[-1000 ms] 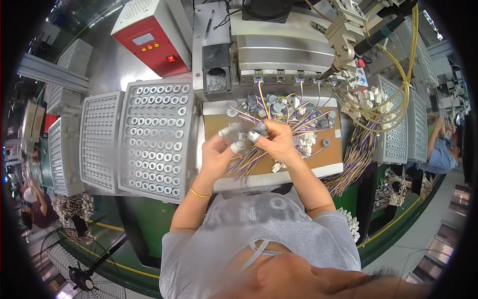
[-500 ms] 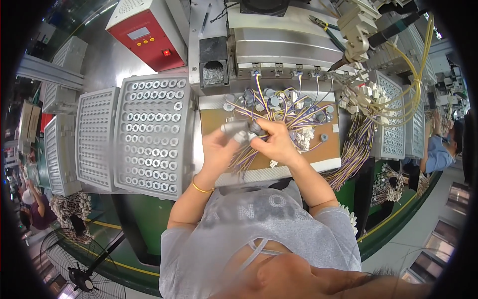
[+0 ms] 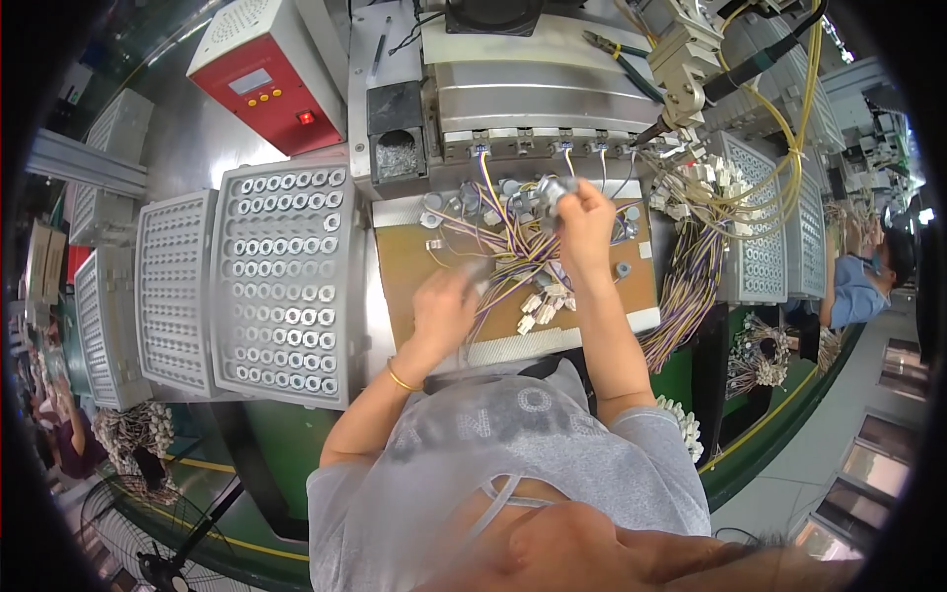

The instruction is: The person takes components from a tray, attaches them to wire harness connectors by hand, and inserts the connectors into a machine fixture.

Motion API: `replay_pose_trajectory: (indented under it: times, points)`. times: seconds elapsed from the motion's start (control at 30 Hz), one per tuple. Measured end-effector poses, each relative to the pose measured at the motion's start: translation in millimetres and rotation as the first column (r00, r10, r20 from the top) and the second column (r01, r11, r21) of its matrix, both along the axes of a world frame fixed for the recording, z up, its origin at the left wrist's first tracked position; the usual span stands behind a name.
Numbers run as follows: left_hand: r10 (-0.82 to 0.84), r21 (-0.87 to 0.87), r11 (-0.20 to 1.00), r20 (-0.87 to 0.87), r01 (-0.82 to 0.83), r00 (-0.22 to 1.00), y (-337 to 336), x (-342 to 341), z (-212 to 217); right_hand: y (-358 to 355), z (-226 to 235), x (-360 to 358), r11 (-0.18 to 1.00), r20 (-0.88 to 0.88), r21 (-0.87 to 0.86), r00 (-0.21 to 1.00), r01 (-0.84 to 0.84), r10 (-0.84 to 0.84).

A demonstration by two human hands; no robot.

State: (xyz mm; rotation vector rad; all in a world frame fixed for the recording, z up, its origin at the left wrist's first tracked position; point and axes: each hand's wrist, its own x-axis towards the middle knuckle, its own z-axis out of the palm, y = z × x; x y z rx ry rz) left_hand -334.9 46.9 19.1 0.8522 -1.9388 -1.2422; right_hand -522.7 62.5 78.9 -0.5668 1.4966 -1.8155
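My right hand point(image 3: 589, 229) reaches over the far side of the wire pile, thumb and fingers pinched on a grey part point(image 3: 554, 189) whose exact kind I cannot make out. Nearer and to the left, my left hand point(image 3: 444, 308) hovers over the brown mat point(image 3: 402, 286), smeared by motion. Its fingers are curled, and a blurred grey shape point(image 3: 480, 268) shows at their tips. Between the hands lies a tangle of yellow, purple and white wires point(image 3: 523, 259). Grey round caps point(image 3: 623, 268) and white connectors point(image 3: 538, 314) lie among and beside the wires.
Grey trays stand at left, the nearest one point(image 3: 225, 296) holding rows of metal rings. Behind the mat is a metal fixture point(image 3: 523, 99) with wires clipped in. A red-fronted box point(image 3: 271, 89), pliers point(image 3: 621, 64), a soldering iron point(image 3: 730, 84) and a hanging wire bundle point(image 3: 681, 286) surround it.
My hands, together over the mat before, have parted. The right went away from me to the far side of the pile with a grey part; the left drew slightly nearer. The view shifted slightly.
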Motion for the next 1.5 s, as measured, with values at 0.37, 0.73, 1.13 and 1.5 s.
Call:
replay_pose_trajectory:
  times: [0.37, 0.73, 1.13, 1.5]
  points:
    - [-0.207, 0.532, 0.83, 0.014, 0.168, 0.978, -23.8, 6.5, 9.7, -31.3, -0.2, 9.6, 0.989, 0.02, -0.024, 0.989, 0.146, -0.145]
    - [-0.118, 0.111, 0.991, 0.403, 0.08, 0.907, -49.7, 55.4, 56.0, -19.0, 18.0, -1.7, 0.985, -0.951, 0.029, 0.309, 0.168, -0.025]
    - [0.108, 0.557, 0.825, -0.318, 0.094, 0.942, -45.3, 52.6, 55.9, -2.8, -22.2, 61.7, 0.785, -0.287, 0.167, 0.733, -0.596, 0.617]
    - [0.182, -0.2, 0.964, 0.024, -0.174, 0.983, -49.2, 55.2, 51.0, -4.6, -10.9, 69.8, 0.779, -0.539, 0.32, 0.572, -0.54, 0.618]
